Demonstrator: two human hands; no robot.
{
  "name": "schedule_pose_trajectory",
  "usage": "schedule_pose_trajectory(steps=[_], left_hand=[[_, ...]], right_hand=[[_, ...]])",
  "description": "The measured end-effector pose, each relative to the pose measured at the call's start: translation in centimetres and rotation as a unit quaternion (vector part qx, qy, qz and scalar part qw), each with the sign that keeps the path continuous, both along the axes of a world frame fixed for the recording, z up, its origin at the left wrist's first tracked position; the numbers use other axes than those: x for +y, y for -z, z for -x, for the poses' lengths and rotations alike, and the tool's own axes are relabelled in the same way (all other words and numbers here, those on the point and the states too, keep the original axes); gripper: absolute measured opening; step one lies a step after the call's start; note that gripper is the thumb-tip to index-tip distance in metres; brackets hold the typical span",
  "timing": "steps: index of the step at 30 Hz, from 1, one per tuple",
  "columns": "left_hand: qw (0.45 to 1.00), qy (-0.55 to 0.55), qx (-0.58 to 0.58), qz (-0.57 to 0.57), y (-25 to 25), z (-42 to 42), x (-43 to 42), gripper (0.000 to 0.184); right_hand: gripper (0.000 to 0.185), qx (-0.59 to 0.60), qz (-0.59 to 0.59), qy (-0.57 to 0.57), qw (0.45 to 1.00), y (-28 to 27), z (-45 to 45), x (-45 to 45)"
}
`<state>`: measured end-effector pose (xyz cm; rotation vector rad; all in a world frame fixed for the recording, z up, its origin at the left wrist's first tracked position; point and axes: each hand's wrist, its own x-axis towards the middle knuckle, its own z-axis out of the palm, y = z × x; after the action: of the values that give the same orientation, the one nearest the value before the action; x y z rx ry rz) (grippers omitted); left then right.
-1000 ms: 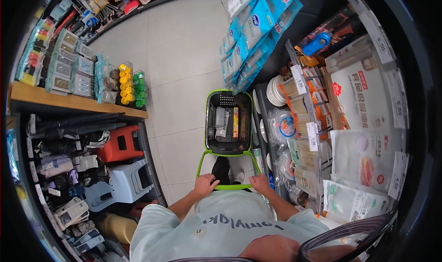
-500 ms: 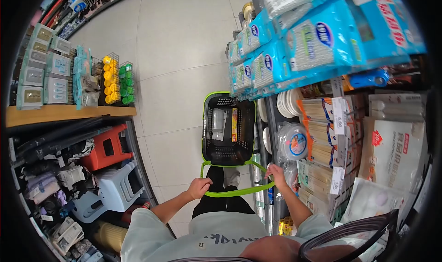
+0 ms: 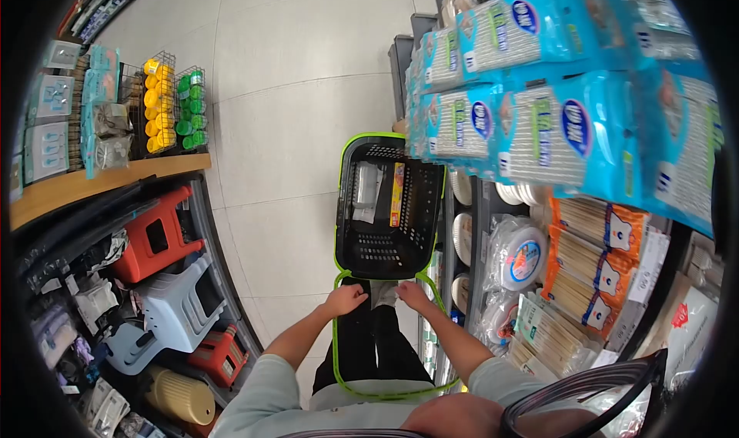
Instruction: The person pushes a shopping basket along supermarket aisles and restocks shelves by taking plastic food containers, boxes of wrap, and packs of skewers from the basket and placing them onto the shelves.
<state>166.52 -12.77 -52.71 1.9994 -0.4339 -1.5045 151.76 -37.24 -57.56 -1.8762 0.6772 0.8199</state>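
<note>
Low shelf, far left: messy but fun, an orange-red plastic stool (image 3: 175,242) sits by a light-blue plastic stool (image 3: 175,305), and a tan ribbed bin (image 3: 178,396) lies nearer to the shopper.
Wooden ledge (image 3: 115,191): runs above the stools, with yellow bottles (image 3: 160,107) and green bottles (image 3: 192,113) in wire racks near its end.
Left hand (image 3: 346,299): just past the basket's near edge, fingers loosely curled; honestly can't tell if they're grasping anything.
Shopping basket (image 3: 389,265): black with a lime-green rim, in the aisle ahead of the shopper, close to the right shelves. Inside, a pale plastic packet (image 3: 367,192) lies next to a slim yellow-and-red box (image 3: 397,195).
Green handle (image 3: 336,357): swung toward the shopper's waist, looping around both hands.
Right hand (image 3: 416,296): near the left one, fingers bent inward, and again can't tell whether they've got hold of anything.
Right shelves: plastic-wrapped round tubs (image 3: 523,261), orange packs of wooden sticks (image 3: 593,270), and blue bags of white ribbed cloth (image 3: 539,126) hanging above.
</note>
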Motion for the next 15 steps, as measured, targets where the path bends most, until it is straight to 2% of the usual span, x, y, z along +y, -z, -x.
schedule_pose_trajectory(steps=[2, 4, 6, 8, 9, 10, 11, 12, 13, 14, 15], left_hand=[[1.0, 0.005, -0.011, -0.021, 4.9, 1.1, -0.4, 0.033], [0.995, -0.004, -0.096, -0.032, 9.5, 1.1, -1.1, 0.027], [0.994, -0.042, -0.092, -0.03, 10.6, -0.6, -2.7, 0.025], [0.992, -0.079, -0.092, -0.029, 12.8, -2.3, -4.4, 0.023], [0.989, -0.116, -0.087, -0.025, 14.1, -2.8, -5.0, 0.022], [0.985, -0.152, -0.082, -0.022, 15.3, -3.3, -5.4, 0.022], [0.984, -0.165, -0.058, -0.028, 15.9, -4.2, -5.7, 0.021], [0.981, -0.184, -0.063, -0.023, 17.3, -4.5, -5.9, 0.021], [0.977, -0.203, -0.068, -0.019, 18.7, -4.5, -6.1, 0.022], [0.977, -0.202, -0.062, -0.025, 20.1, -4.5, -6.2, 0.022], [0.961, -0.27, -0.032, -0.042, 21.4, -4.5, -6.6, 0.023]], right_hand=[[0.03, -0.007, -0.035, 0.026, 0.999, 2.2, -3.4, 3.2], [0.029, -0.002, -0.044, 0.01, 0.999, 3.2, -8.0, 5.4], [0.029, -0.036, -0.074, 0.01, 0.997, 5.2, -11.9, 6.3], [0.028, -0.054, -0.065, -0.002, 0.996, 7.7, -15.4, 5.8], [0.026, -0.085, -0.023, 0.005, 0.996, 9.2, -16.8, 5.4], [0.024, -0.09, -0.014, 0.036, 0.995, 10.0, -18.3, 4.4], [0.021, -0.095, -0.054, 0.087, 0.99, 12.5, -18.7, 3.3], [0.02, -0.001, -0.067, 0.119, 0.991, 11.2, -20.6, 1.8], [0.019, -0.053, -0.065, 0.128, 0.988, 15.9, -18.6, 0.8], [0.021, 0.022, -0.01, 0.113, 0.993, 15.9, -19.0, -0.5], [0.024, 0.0, 0.032, 0.079, 0.996, 15.2, -18.8, -1.6]])
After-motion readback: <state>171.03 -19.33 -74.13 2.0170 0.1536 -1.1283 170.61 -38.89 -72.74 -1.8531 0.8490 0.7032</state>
